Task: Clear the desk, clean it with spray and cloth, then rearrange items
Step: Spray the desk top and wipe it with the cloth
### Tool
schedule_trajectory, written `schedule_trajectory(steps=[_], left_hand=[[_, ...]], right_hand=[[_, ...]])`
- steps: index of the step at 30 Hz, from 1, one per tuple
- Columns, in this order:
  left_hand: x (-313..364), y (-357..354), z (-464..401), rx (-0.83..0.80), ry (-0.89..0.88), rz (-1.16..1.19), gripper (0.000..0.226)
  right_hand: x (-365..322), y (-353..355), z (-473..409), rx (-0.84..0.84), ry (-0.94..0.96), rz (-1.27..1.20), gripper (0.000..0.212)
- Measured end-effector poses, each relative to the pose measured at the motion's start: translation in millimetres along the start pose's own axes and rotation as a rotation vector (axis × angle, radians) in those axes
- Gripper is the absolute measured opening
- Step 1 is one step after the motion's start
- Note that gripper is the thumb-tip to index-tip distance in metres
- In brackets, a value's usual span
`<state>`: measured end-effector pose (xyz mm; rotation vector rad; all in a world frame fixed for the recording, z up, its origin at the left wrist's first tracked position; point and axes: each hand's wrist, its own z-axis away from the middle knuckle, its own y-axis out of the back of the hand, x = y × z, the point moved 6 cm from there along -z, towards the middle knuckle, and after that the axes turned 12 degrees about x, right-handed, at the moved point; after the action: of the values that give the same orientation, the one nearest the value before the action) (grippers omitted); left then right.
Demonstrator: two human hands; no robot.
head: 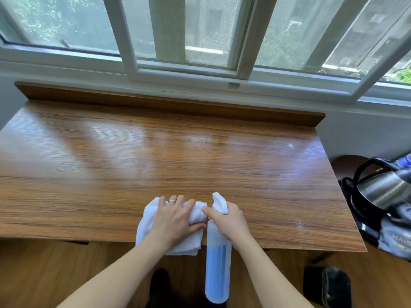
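Gripping the spray bottle [218, 252] by its neck, my right hand [229, 221] is curling round it just under the white nozzle, with the first finger reaching toward the trigger. I am holding the bottle in the low middle of the picture, tipped so its nozzle is pointing out over the desk [155, 156] and its blue bottom is hanging past the near edge. I think this is so the spray lands on the wood and not on me.

My left hand [178, 218] is lying flat with fingers spread, pressing the white cloth [146, 223] down, just left of the bottle. The cloth is sitting at the near edge, a bit of it drooping over, so it is ready for wiping.

All the wood above my hands is showing bare, up to the raised back rim, so I am getting lots of room to wipe. A kettle [382, 192] is sitting at the right of the picture, off the desk's right edge, so I should be careful sweeping that way.
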<state>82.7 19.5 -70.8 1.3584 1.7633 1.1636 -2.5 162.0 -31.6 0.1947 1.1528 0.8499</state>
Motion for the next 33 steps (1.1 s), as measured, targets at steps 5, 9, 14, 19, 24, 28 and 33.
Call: schedule_trajectory(steps=[5,9,14,19,24,28,33], left_hand=[[-5,-12,-31,-0.019,0.081,-0.005,0.063],[-12,-25,-61,-0.073,0.084,-0.013,0.068],[-13,-33,-82,-0.13,0.092,-0.019,0.069],[-12,-30,-71,-0.135,0.083,0.002,0.067],[0,-15,-44,-0.119,0.037,0.026,0.061],[12,-7,-16,-0.101,0.011,0.016,0.065],[13,-4,-17,-0.062,0.006,0.035,0.065]], right_hand=[[-5,-1,-5,-0.014,0.014,-0.008,0.034],[-12,2,-8,-0.023,0.029,-0.015,0.024],[-18,3,-12,-0.028,0.046,-0.003,0.02],[-23,4,-16,-0.022,0.046,-0.025,0.024],[-24,4,-20,-0.011,0.042,-0.041,0.029],[-23,8,-23,-0.001,0.021,-0.028,0.038],[-27,14,-25,0.012,0.011,-0.047,0.04]])
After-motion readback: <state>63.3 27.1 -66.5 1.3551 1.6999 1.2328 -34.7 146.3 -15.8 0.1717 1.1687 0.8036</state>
